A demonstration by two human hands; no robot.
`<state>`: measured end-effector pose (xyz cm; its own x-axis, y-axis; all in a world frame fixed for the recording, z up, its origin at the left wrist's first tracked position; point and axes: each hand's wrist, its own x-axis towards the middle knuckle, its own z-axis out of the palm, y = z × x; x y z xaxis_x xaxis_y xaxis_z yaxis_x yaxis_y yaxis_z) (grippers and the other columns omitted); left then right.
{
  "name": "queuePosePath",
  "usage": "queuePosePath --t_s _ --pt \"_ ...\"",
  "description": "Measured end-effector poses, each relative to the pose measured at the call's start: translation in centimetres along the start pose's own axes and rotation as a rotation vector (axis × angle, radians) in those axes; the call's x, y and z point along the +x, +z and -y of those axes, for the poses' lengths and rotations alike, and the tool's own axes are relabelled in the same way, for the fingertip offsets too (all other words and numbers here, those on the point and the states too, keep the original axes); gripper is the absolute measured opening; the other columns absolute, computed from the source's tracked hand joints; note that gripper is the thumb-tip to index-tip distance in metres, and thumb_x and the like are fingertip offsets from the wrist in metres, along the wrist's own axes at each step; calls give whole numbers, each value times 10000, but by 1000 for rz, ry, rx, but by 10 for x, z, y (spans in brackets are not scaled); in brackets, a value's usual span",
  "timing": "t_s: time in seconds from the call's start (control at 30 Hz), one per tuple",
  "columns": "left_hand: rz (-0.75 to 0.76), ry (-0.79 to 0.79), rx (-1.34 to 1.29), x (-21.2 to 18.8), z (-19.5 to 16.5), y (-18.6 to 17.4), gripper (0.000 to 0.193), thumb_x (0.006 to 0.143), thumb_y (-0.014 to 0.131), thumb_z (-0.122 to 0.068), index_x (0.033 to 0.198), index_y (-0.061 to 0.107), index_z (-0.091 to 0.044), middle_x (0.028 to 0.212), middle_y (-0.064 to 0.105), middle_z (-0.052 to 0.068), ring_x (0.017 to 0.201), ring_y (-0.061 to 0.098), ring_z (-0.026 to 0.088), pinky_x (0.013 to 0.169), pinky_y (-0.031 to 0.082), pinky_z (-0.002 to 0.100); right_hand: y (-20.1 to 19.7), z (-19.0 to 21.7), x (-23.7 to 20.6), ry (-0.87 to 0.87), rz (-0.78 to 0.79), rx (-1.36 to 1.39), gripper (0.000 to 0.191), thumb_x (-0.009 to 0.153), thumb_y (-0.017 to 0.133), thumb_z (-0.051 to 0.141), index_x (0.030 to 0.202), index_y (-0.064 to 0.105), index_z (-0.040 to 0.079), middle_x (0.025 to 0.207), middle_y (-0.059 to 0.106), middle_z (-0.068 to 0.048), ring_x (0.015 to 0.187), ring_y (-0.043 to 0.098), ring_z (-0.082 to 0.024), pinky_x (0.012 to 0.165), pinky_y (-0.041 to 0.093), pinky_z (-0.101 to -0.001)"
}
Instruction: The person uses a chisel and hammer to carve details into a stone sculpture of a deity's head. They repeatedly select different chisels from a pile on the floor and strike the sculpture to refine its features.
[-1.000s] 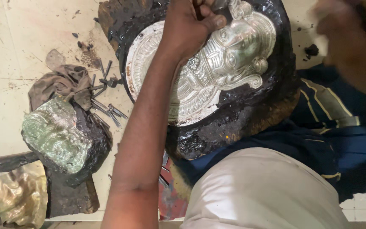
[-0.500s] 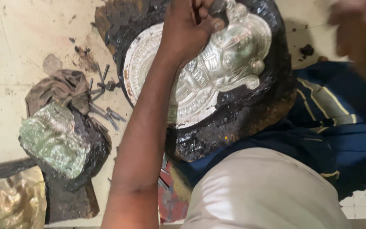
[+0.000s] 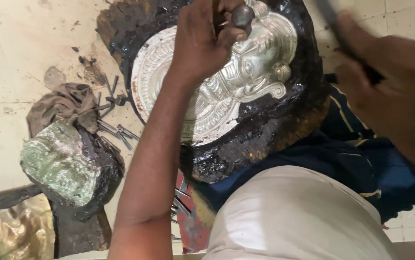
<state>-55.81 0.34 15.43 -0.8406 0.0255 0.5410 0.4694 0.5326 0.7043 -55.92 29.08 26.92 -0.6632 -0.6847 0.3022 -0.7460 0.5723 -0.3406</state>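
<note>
Both hands work over the relief (image 3: 236, 82) at top centre. Left hand (image 3: 202, 43) is closed around a punch (image 3: 242, 15), its tip set on the silver face. Right hand (image 3: 390, 91), blurred at upper right, grips a dark handle (image 3: 332, 24), seemingly a hammer; how tightly I cannot tell. Relief sits bedded in black pitch (image 3: 265, 135). Face, ear scrolls and halo rings look well formed; judging by that, chasing seems far along, with detail left near the forehead. Spare punches (image 3: 116, 130) lie left, beside a rag (image 3: 63, 106) and a greenish casting (image 3: 63, 163); cloth (image 3: 356, 159) lies lower right.
</note>
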Motion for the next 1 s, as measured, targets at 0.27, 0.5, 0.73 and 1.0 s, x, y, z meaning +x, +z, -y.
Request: queuePosePath --t_s 0.27,0.5,0.73,1.0 --pt "61 -14 47 -2 -11 -2 452 1027 817 -211 1309 509 -37 1005 709 96 804 725 177 692 584 286 -3 -3 -13 -11 -16 -1 387 1070 723 62 1402 624 -108 764 650 -183 635 652 -218 583 514 -323" --pt "-20 15 68 -8 -3 4 306 1023 750 -65 1242 537 -85 1079 711 101 963 748 231 842 637 329 26 -34 -41 -105 -158 107 310 1050 735 31 1329 664 -82 869 706 -194 690 692 -239 609 553 -333" --pt "-41 -89 164 -10 15 12 312 998 838 -100 1164 574 -101 949 679 78 799 707 199 652 553 354 30 -32 -62 115 -110 193 314 1047 716 36 1314 655 -117 820 696 -206 640 680 -240 569 539 -335" --pt "-16 -48 273 -10 14 12 241 982 727 -73 1140 545 -83 909 626 106 753 671 191 602 549 315 10 -16 -15 182 52 84 297 1066 650 67 1311 669 -99 716 668 -178 545 656 -231 480 519 -340"
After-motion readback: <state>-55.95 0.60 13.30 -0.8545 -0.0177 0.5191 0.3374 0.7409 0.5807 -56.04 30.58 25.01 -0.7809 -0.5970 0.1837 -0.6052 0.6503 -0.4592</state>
